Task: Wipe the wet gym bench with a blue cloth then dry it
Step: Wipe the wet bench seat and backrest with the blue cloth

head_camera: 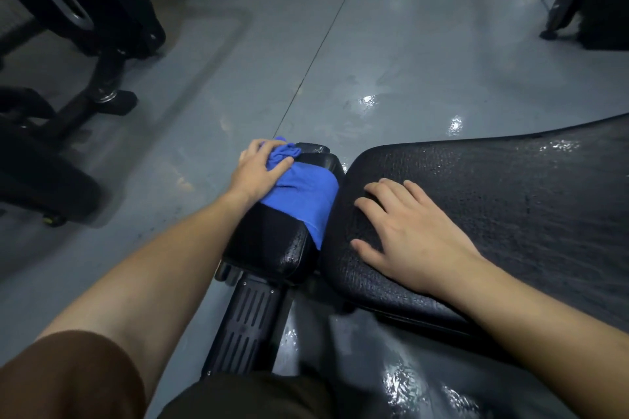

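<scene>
A: The left hand's fingers (272, 168) curl down over a bunched part of the blue cloth (303, 194) and pinch it against the far end of the small seat pad (275, 241). The rest of the cloth drapes across that pad toward the gap beside the long back pad (493, 201).

B: And the right hand (415, 235)?

A: Its fingers lie spread and flat on the near-left corner of the back pad, holding nothing, apparently bracing.

B: So what could go wrong?

A: The grip takes only a bunch of the cloth, so a stroke would likely drag a narrow band and leave wet streaks. The loose edge hangs at the gap between the pads and could snag there.

B: The back pad looks wet too.

A: Yes, droplets glint near its far right edge. The bare right palm may slip on it, or smear water onto parts already wiped. The floor (374, 78) also shines with puddles around the bench frame (248, 323), so a dropped cloth would soak up dirty water.
</scene>
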A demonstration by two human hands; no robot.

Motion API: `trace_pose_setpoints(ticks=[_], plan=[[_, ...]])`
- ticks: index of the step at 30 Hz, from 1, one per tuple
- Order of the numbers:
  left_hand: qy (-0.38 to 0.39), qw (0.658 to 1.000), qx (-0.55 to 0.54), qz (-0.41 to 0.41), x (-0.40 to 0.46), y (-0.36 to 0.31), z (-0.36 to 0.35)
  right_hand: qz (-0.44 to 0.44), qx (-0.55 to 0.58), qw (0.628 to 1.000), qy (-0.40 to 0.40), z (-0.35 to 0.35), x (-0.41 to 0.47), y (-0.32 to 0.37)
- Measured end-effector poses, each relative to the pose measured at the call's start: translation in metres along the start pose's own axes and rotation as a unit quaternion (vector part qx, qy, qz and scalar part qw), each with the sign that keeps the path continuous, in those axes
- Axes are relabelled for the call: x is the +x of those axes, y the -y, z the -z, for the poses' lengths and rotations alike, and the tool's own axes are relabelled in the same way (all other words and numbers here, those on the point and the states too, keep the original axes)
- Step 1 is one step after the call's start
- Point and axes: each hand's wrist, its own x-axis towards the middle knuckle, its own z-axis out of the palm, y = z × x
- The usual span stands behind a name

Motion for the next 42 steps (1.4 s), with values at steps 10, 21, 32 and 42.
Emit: trace_pose_setpoints(ticks=[10, 21, 32, 42], plan=[[-0.058, 0.970, -0.153, 0.180, -0.105, 0.058, 0.018, 0.003, -0.010, 1.000, -0.001, 0.002, 0.001, 0.002], [-0.079, 0.992, -0.077, 0.060, -0.199, 0.010, 0.003, 0.002, -0.018, 1.000, -0.006, 0.004, 0.000, 0.003], [-0.020, 0.991, 0.074, -0.107, -0.146, -0.063, -0.005, -0.003, -0.026, 1.000, -0.006, 0.005, 0.001, 0.004], [-0.029, 0.989, 0.042, -0.142, -0.176, -0.042, 0.002, -0.007, -0.022, 1.000, 0.001, 0.007, -0.001, 0.004]])
